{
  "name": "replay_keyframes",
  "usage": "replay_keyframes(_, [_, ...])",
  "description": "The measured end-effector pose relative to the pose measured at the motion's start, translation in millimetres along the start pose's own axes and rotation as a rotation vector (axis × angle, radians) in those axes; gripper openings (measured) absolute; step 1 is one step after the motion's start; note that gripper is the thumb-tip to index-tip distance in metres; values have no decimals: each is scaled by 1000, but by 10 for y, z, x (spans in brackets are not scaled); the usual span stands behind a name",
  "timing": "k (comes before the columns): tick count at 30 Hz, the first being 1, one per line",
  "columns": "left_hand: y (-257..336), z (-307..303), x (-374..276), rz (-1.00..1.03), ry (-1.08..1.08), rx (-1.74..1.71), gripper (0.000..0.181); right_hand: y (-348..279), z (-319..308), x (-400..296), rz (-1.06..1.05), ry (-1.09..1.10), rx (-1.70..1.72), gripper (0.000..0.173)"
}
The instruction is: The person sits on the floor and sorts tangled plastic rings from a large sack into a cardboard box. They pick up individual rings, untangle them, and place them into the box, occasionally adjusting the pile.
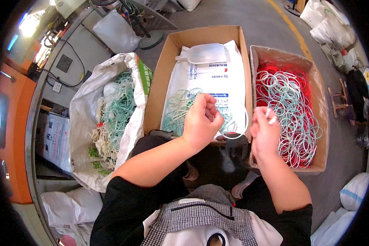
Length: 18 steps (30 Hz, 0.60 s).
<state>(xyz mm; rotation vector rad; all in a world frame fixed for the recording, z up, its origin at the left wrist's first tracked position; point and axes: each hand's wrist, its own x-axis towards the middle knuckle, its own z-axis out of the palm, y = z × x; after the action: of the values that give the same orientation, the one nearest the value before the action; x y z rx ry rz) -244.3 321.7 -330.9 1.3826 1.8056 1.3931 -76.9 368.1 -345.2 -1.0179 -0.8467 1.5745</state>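
Observation:
My left hand [203, 118] is over the near part of the middle cardboard box [155, 101], fingers curled around one side of a pale plastic ring [247, 123]. The ring's other side hangs out to the right of the fingers. My right hand [266, 132] is at the left wall of the right-hand cardboard box [321, 138], its fingers bent and blurred. White bits show at its fingertips; whether they are wrappings or a small part is unclear. Pale green rings with thin stems [176, 113] lie on a printed white sack [203, 81] in the middle box.
Many pale rings [287, 113] lie over red rings [301, 80] in the right-hand box. An open woven sack [83, 123] at left holds green and cream plastic scraps [118, 104]. A translucent plastic container [207, 53] rests in the middle box. An orange machine [15, 129] stands far left.

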Motion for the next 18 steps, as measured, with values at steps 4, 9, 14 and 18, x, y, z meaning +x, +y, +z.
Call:
replay_keyframes(4, [65,-45,49,237,28,276,24,-463,106,-197,-1093,-378,-983,13])
replay_keyframes(9, [25,79,56,74,-198,111,21,-160,-182,-59,-945,-625,-1397,9])
replay_keyframes(14, [6,-3,-51,-378,-386,-321,15,18,-173,55,-912,-455,-1224,17])
replay_keyframes(18, [1,19,0,-389,-426,-391,9,-84,-230,17,-566,-473,-1082,19])
